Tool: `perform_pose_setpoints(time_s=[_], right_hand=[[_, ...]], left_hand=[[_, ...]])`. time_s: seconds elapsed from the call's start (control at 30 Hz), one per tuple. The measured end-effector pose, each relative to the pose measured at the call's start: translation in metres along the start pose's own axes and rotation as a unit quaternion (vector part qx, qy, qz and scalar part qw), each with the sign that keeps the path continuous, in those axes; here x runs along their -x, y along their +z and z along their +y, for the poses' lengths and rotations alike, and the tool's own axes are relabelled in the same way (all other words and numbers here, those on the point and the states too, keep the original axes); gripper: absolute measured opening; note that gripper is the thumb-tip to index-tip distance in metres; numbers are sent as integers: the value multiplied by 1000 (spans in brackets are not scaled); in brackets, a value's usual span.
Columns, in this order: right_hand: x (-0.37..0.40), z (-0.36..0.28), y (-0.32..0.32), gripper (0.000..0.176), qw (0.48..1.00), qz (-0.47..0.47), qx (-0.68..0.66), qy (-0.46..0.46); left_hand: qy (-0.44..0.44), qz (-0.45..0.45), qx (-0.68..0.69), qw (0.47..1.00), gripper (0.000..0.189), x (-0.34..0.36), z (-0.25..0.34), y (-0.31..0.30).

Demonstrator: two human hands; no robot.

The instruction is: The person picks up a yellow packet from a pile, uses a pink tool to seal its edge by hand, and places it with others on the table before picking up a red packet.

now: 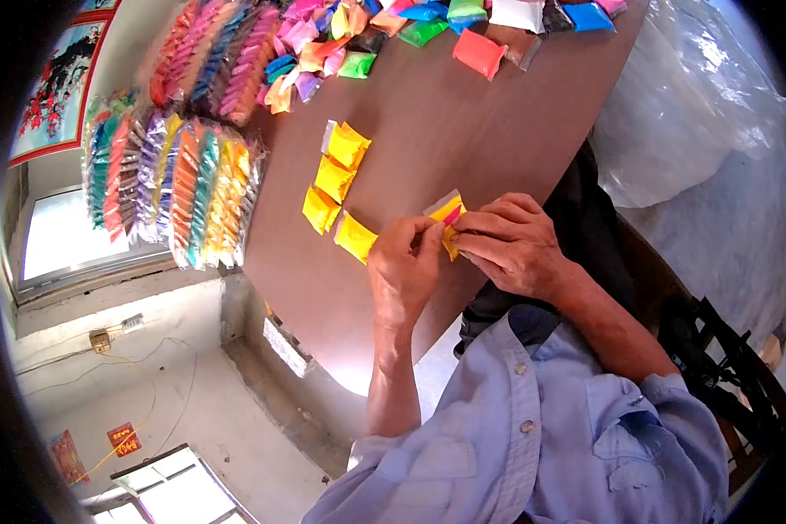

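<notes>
**Figure.** Two hands pinched on one small packet over the near edge of a brown wooden tabletop.

Clear-wrapped bundles of multicoloured packets lay at the table's left side and a loose heap of mixed-colour packets at its far end. A row of four yellow plastic packets lay mid-table, apparently grouped by colour. The left hand and the right hand met just beside that row. Fingers and thumbs of both were closed on a small yellow plastic packet, gripped from both sides, probably to steady it. The packet sat between the two sets of fingertips, its upper corner exposed. A pink sliver lay at the pinch, too small to identify.
</notes>
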State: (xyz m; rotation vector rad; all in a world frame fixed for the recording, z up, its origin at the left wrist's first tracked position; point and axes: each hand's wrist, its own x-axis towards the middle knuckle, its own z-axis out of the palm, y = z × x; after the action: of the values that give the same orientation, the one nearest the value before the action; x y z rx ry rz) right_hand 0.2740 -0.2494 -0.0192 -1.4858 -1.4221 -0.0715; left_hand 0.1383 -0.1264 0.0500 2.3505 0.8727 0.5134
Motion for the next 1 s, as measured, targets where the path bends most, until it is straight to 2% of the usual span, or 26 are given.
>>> perform_pose_setpoints(time_s=[0.27, 0.37, 0.43, 0.57, 0.63, 0.67, 1.0], right_hand=[[0, -2, -3, 21, 1000, -21, 9, 11], [1, -2, -2, 22, 1000, -13, 3, 6], [3, -1, -2, 22, 1000, -12, 5, 8], [0, -2, -2, 23, 1000, -20, 7, 13], [-2, -4, -2, 23, 1000, -22, 12, 14], [-2, -4, -1, 24, 1000, -14, 14, 13], [-1, -4, 0, 22, 999, -16, 24, 14]], left_hand=[[-41, -1, 0, 999, 13, -20, -25, -2], [-31, 9, -5, 999, 13, -18, -21, -5], [-64, 48, -8, 997, 13, -11, -14, -6], [-82, 45, 3, 996, 14, 7, 4, -10], [-15, 16, -1, 1000, 13, 14, 2, -4], [-9, 29, 4, 1000, 12, 16, 3, 0], [-18, 81, -43, 996, 15, -8, -26, 5]])
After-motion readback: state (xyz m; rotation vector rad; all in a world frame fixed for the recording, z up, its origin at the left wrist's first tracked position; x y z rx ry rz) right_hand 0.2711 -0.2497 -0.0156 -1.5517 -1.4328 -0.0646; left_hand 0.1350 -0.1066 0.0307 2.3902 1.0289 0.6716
